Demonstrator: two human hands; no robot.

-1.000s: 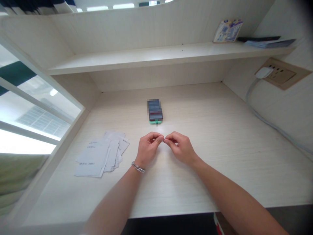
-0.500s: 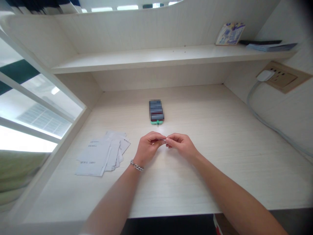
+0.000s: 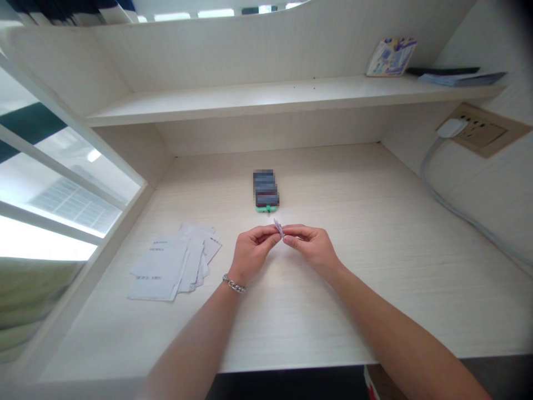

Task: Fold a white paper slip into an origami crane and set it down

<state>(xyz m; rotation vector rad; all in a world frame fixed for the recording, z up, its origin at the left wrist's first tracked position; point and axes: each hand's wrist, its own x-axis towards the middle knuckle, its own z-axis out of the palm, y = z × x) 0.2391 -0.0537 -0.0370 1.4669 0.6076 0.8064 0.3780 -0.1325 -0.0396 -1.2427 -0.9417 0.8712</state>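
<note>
Between my two hands is a small folded piece of paper [image 3: 278, 227], pale and narrow, its top end sticking up past the fingertips. My left hand [image 3: 255, 250] pinches it from the left, thumb against fingers; a silver chain bracelet [image 3: 234, 284] circles that wrist. From the right, my right hand [image 3: 311, 244] grips the same paper with thumb and fingers. The fingers cover its lower part. Just beyond the hands lies a phone [image 3: 266, 188] with a blurred screen and a green edge at its near end.
Loose white paper sheets [image 3: 160, 269] with some print lie overlapping on the desk [image 3: 375, 222] at the left. A shelf [image 3: 233, 100] runs across the back, bearing a small printed packet [image 3: 391, 57]. On the right wall, a white cable [image 3: 453, 214] hangs from a plug in the socket [image 3: 485, 133].
The folded paper has turned more upright, so its end now shows above the fingertips. Both hands stay in nearly the same place, with the fingers slightly shifted.
</note>
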